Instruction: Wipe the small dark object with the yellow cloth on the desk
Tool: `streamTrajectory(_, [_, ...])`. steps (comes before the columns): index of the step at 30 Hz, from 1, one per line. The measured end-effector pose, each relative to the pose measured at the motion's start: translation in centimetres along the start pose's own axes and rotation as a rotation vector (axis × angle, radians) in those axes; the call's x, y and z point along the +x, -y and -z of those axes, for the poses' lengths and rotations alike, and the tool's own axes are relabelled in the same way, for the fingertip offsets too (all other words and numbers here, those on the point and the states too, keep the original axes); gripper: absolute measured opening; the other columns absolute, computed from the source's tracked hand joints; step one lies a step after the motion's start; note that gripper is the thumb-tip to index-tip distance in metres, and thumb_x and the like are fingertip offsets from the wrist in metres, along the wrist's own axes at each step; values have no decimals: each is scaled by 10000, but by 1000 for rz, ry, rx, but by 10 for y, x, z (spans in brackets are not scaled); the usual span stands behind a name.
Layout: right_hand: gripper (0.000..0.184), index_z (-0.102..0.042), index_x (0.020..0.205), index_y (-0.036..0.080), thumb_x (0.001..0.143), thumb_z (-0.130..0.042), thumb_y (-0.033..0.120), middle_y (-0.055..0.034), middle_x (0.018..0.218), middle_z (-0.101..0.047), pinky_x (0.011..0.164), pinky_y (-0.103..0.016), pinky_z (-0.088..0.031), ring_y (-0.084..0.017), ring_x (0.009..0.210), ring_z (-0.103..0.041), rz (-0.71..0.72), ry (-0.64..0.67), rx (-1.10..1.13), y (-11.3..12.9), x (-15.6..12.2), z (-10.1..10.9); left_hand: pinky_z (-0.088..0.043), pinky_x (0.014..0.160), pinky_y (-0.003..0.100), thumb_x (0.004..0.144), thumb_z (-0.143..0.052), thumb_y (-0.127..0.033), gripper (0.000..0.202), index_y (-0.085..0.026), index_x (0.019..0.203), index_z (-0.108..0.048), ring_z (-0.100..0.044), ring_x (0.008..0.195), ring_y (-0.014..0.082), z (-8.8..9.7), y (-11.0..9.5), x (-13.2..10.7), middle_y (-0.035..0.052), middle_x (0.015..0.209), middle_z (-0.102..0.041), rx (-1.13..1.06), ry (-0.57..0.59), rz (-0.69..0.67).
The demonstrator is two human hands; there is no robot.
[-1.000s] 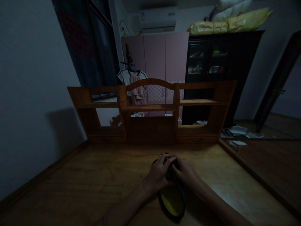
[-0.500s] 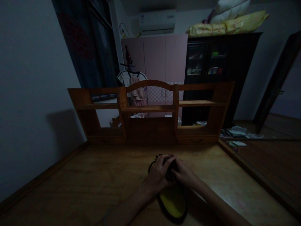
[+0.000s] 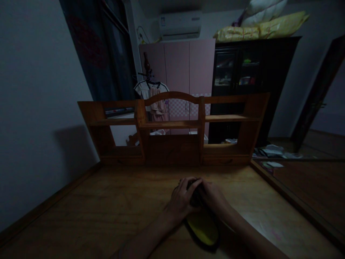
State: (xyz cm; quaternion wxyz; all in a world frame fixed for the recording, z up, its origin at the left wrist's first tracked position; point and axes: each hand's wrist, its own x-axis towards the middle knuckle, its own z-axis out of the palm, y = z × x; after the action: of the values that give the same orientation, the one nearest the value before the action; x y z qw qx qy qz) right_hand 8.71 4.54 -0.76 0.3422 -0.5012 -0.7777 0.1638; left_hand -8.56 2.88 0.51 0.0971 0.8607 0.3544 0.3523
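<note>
A dark slipper with a yellow insole (image 3: 203, 230) lies on the wooden desk (image 3: 94, 212), its heel end toward me. Both of my hands are clasped over its far end. My left hand (image 3: 183, 199) curls round the dark upper from the left. Beside it, fingers touching, my right hand (image 3: 214, 198) grips the same part from the right. The toe of the slipper is hidden under my fingers. The room is dim.
A wooden shelf unit (image 3: 172, 126) stands along the back of the desk. A grey wall (image 3: 32, 108) borders the left side. Behind are a pink wardrobe (image 3: 185, 68), a dark cabinet (image 3: 242, 75) and clothes on a hanger (image 3: 152, 93). Papers (image 3: 272, 151) lie at the right.
The slipper's heel has swung slightly to the right under my hands. Both hands stay clasped on its far end in almost the same spot.
</note>
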Motion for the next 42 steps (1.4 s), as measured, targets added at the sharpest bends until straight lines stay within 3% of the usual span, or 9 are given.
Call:
streamTrajectory(7, [221,-589,1031,159,906,-416,216,-81,837,-695,563,-226,-407,-164,649,-628,-7,5,-57,-4,0,-3,-399,1019,419,623,-806,-251,900,-331,1380,-326,-422,1203,257,0,1,0,55,1308,-423,19,-8,-12])
streamTrajectory(17, [251,-572,1080,149,874,-431,184,-99,916,-693,640,-254,-441,-195,769,-649,-14,-19,-8,-1,-1,-3,-405,1014,428,592,-816,-233,932,-325,1380,-326,-429,1189,263,-4,5,1,59,1301,-426,5,-18,-10])
streamTrajectory(29, [216,-583,1028,161,867,-439,178,-101,898,-694,641,-262,-459,-194,755,-649,-10,-12,43,4,-2,1,-438,979,436,588,-809,-207,940,-351,1378,-321,-427,1200,267,-4,2,-1,55,1306,-413,-14,-17,49])
streamTrajectory(42, [281,-513,1133,147,862,-463,206,-101,935,-676,680,-282,-450,-213,820,-638,21,16,-6,10,-4,5,-419,995,434,627,-791,-229,895,-337,1381,-321,-428,1195,264,-1,1,0,60,1296,-410,-35,-21,22])
